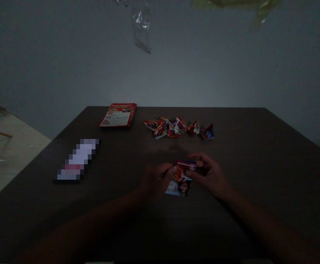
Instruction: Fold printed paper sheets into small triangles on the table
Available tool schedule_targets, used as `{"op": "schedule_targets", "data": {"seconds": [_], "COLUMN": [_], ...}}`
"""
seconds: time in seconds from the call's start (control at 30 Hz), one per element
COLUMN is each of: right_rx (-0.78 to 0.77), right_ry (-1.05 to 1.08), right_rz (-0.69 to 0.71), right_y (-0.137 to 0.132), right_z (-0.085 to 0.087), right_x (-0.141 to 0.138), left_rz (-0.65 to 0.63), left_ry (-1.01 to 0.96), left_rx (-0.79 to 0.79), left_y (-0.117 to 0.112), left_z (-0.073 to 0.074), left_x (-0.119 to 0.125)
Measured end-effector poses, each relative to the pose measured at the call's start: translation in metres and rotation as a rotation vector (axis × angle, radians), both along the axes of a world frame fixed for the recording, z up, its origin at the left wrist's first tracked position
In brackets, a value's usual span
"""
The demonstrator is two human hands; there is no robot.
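Between my two hands is a printed paper leaflet (pixel 179 183), with a red strip folded over along its top edge. My left hand (pixel 157 180) pinches its left side, thumb on the front. On the right side, my right hand (pixel 211 175) grips the top corner between thumb and fingers. Beyond the hands lies a cluster of folded paper pieces (pixel 173 128) with pointed corners, mostly red and white. One bluish folded piece (pixel 208 132) sits at the cluster's right end.
A stack of red and white leaflets (pixel 117 116) lies at the table's back left. Left of my hands is a blurred-out, phone-like flat object (pixel 79 159). The dark wooden table (pixel 259 146) meets a pale wall (pixel 204 73), where clear tape (pixel 141 27) hangs. Light is dim.
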State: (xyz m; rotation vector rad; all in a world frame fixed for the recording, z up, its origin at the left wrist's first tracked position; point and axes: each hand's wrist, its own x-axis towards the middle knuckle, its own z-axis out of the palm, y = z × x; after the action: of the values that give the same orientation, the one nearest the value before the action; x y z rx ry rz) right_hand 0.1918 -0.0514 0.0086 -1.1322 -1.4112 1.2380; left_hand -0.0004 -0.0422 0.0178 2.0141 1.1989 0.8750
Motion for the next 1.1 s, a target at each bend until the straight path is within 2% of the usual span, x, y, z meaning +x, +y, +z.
{"op": "schedule_targets", "data": {"seconds": [0.1,0.2,0.57,0.77,0.97,1.1], "right_rx": [-0.104,-0.145,-0.172,-0.172,-0.227,-0.217], "right_ry": [0.137,0.211,0.282,0.241,0.322,0.273], "right_rz": [-0.055,-0.115,-0.134,-0.176,-0.081,-0.049], "right_y": [0.003,0.005,0.004,0.005,0.006,0.007], "right_z": [0.001,0.002,0.001,-0.001,-0.002,-0.001], "right_x": [-0.004,-0.004,-0.003,0.0,0.0,0.0], "left_rz": [0.032,0.05,0.088,0.106,0.102,0.127], "left_ry": [-0.007,-0.026,-0.1,-0.093,-0.148,-0.197], "left_rx": [0.044,0.073,-0.007,-0.03,-0.062,-0.107], "left_y": [0.0,0.002,0.005,0.007,0.009,0.012], "left_z": [-0.002,-0.005,-0.005,-0.008,-0.009,-0.01], "left_x": [0.0,0.0,0.0,-0.001,-0.001,-0.003]}}
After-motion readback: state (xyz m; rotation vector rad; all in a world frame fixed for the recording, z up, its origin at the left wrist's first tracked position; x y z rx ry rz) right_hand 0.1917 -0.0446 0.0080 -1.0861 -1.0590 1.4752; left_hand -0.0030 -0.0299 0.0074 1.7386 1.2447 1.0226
